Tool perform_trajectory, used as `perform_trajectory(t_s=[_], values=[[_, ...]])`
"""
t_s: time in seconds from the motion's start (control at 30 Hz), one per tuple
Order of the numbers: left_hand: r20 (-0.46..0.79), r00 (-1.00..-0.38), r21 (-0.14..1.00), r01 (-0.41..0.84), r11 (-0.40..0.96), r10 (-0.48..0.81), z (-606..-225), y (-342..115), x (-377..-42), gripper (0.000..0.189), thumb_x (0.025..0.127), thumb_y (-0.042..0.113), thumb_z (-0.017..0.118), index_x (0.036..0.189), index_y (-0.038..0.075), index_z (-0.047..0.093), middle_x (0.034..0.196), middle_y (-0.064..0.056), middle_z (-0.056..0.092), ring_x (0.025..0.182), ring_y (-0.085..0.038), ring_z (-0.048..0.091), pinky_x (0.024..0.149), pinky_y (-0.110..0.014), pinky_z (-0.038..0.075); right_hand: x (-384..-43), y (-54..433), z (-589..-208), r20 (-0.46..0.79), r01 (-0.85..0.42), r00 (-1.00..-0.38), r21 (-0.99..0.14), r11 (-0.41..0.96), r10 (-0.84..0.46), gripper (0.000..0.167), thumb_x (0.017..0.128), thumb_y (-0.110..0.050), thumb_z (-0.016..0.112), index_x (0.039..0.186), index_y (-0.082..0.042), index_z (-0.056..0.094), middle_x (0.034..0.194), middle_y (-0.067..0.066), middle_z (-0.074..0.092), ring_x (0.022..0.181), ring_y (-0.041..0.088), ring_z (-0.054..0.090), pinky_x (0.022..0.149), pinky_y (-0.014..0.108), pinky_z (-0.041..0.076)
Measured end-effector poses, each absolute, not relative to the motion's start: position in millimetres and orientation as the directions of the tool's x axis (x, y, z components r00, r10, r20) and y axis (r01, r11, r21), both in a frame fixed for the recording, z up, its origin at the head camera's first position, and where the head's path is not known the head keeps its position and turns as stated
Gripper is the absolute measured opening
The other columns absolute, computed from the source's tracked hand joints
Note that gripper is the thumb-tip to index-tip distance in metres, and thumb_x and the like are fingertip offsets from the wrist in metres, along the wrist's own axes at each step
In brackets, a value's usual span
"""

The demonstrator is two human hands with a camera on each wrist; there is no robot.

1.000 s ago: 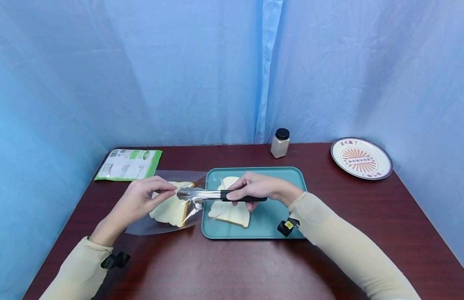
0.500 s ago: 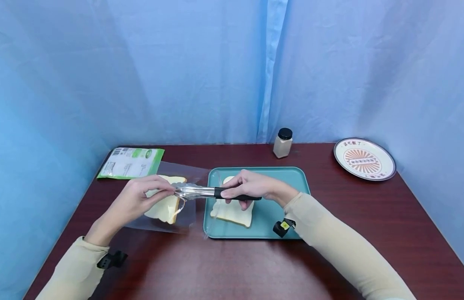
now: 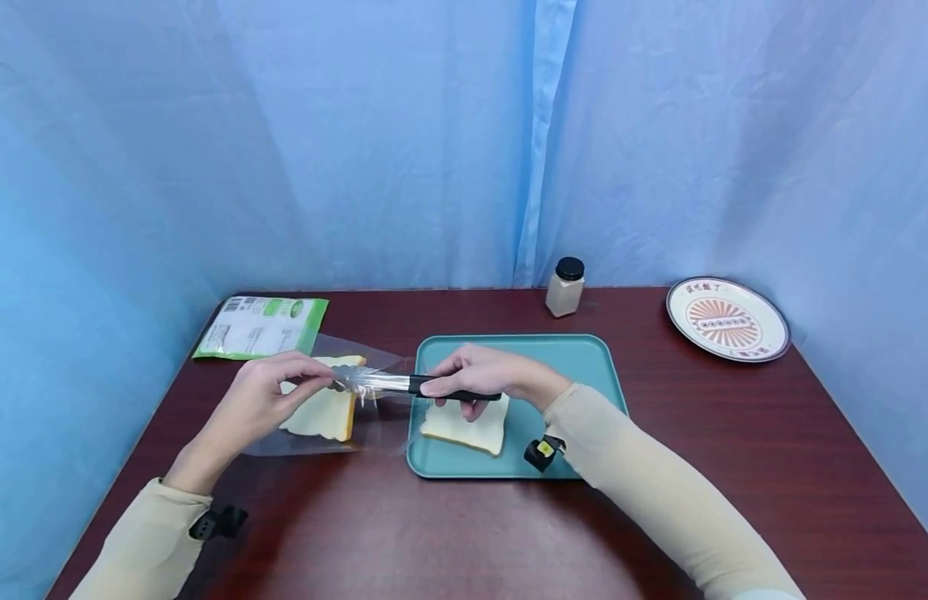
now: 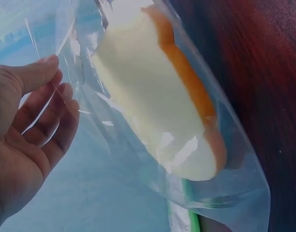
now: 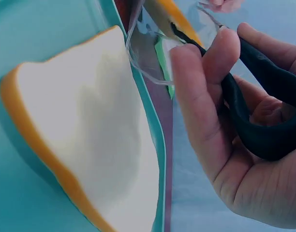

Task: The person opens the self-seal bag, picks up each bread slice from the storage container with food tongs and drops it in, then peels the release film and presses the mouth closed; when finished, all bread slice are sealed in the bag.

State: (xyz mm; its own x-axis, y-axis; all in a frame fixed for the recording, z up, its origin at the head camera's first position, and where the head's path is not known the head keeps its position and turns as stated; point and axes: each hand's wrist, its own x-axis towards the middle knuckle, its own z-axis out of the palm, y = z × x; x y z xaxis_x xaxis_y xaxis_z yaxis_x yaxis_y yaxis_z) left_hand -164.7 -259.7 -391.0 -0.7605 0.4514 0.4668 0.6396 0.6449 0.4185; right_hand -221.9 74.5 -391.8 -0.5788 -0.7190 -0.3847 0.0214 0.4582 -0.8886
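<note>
My left hand (image 3: 265, 396) pinches the edge of a clear plastic bag (image 4: 235, 198) between thumb and fingers. Inside the bag is a slice of white bread (image 4: 153, 92) with a brown crust. My right hand (image 3: 482, 377) grips the black handles of metal tongs (image 3: 389, 382), which point left. The tongs' silver heads are at the bag's opening, right by my left fingertips, with crinkled plastic around them. Below my right hand, a second bread slice (image 3: 467, 429) lies on the teal tray (image 3: 569, 367); my hand and the tongs hide its upper part.
A green and white packet (image 3: 261, 327) lies at the back left. Behind the tray stands a small jar (image 3: 565, 292) with a black lid. A patterned plate (image 3: 764, 321) rests at the far right. Blue curtains (image 3: 404, 167) enclose the dark wooden table (image 3: 449, 533).
My right hand has moved left with the tongs, and their heads have come up to my left fingertips. The bagged bread and my left hand have shifted slightly left.
</note>
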Motion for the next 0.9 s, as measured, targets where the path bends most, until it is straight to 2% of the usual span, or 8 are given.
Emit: perform_trajectory(t_s=[0.17,0.27,0.5,0.6,0.7,0.8,0.9], values=[[0.483,-0.783,0.394,0.593,0.702,0.391,-394,-260,-166,0.026,0.079,0.0,0.085,0.103,0.008,0.08,0.094,0.001,0.074,0.079,-0.011,0.063,0.061,-0.028,0.053,-223,84,-385,-0.409,-0.018,-0.551,-0.865,0.501,-0.727,0.04,0.098,-0.038,0.068,0.114,-0.002,0.072,0.096,0.023,0.062,0.053,0.018,0.056,0.057,0.031,0.055],[0.484,-0.801,0.392,0.559,0.731,0.352,-394,-260,-167,0.026,0.079,0.001,0.085,0.104,0.008,0.079,0.095,-0.001,0.075,0.08,-0.013,0.065,0.061,-0.032,0.055,-225,94,-380,-0.422,-0.022,-0.536,-0.859,0.511,-0.731,0.042,0.098,-0.04,0.068,0.113,-0.001,0.073,0.1,0.027,0.061,0.054,0.018,0.058,0.059,0.032,0.056],[0.514,-0.795,0.407,0.556,0.724,0.322,-392,-262,-170,0.026,0.08,-0.002,0.084,0.103,0.009,0.079,0.094,0.001,0.074,0.08,-0.012,0.065,0.065,-0.017,0.052,-231,108,-378,-0.428,0.051,-0.513,-0.881,0.471,-0.744,0.047,0.099,-0.039,0.066,0.114,0.005,0.071,0.074,0.016,0.065,0.056,0.019,0.062,0.065,0.035,0.058],[0.519,-0.79,0.419,0.567,0.709,0.326,-391,-263,-170,0.025,0.081,-0.002,0.083,0.103,0.009,0.08,0.093,0.002,0.074,0.081,-0.011,0.066,0.067,-0.015,0.051,-231,99,-384,-0.401,0.038,-0.544,-0.889,0.456,-0.737,0.044,0.099,-0.037,0.066,0.113,0.004,0.071,0.085,0.019,0.067,0.054,0.018,0.061,0.062,0.033,0.056],[0.521,-0.786,0.42,0.576,0.701,0.334,-392,-262,-170,0.024,0.081,-0.002,0.083,0.103,0.008,0.079,0.094,0.002,0.074,0.083,-0.011,0.067,0.068,-0.02,0.054,-229,89,-390,-0.368,0.015,-0.593,-0.894,0.448,-0.716,0.039,0.098,-0.036,0.068,0.114,0.0,0.073,0.101,0.024,0.067,0.052,0.017,0.059,0.06,0.031,0.056],[0.515,-0.789,0.414,0.57,0.71,0.333,-393,-262,-170,0.024,0.081,-0.002,0.083,0.103,0.008,0.079,0.094,0.002,0.074,0.083,-0.011,0.067,0.069,-0.025,0.056,-228,85,-393,-0.363,0.024,-0.626,-0.894,0.448,-0.69,0.037,0.097,-0.035,0.07,0.114,-0.002,0.074,0.101,0.026,0.067,0.05,0.017,0.057,0.058,0.032,0.056],[0.514,-0.797,0.405,0.552,0.729,0.318,-394,-262,-169,0.024,0.081,-0.002,0.084,0.102,0.007,0.079,0.094,0.001,0.075,0.083,-0.013,0.068,0.068,-0.027,0.057,-227,87,-393,-0.389,0.038,-0.612,-0.884,0.466,-0.689,0.041,0.097,-0.038,0.07,0.113,-0.001,0.073,0.101,0.024,0.066,0.052,0.018,0.057,0.059,0.035,0.057]])
